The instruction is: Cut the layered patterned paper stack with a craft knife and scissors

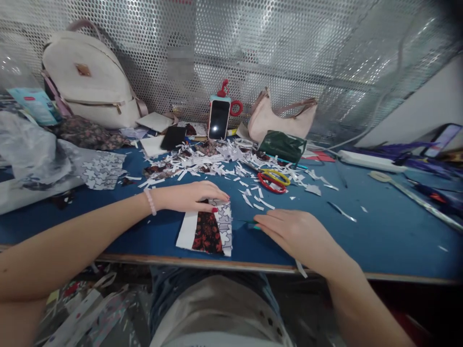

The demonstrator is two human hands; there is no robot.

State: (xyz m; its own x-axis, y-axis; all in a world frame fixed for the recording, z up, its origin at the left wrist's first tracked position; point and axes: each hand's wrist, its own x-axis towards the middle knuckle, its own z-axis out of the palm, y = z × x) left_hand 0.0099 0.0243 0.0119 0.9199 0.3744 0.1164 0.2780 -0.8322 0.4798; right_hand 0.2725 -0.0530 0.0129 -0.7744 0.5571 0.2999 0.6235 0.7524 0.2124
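Palm down, my left hand (197, 196) lies across the top of a small patchwork piece (208, 233), its fingers stretched out and pressing it to the table. White, black with red print, and white with grey star shapes run side by side in strips on that piece. To its right, my right hand (292, 233) is closed around a slim teal tool (253, 224). The tool's thin tip points left toward the piece's right edge; its kind is mostly hidden by the fingers. Yellow-and-red-handled scissors (273, 181) lie beyond my right hand.
Shredded scraps (210, 161) cover the back middle of the blue table (361, 241). Behind them stand a phone (219, 119), a white backpack (94, 82), a pale handbag (282, 120) and a green pouch (282, 146). A plastic bag (32, 149) fills the left.
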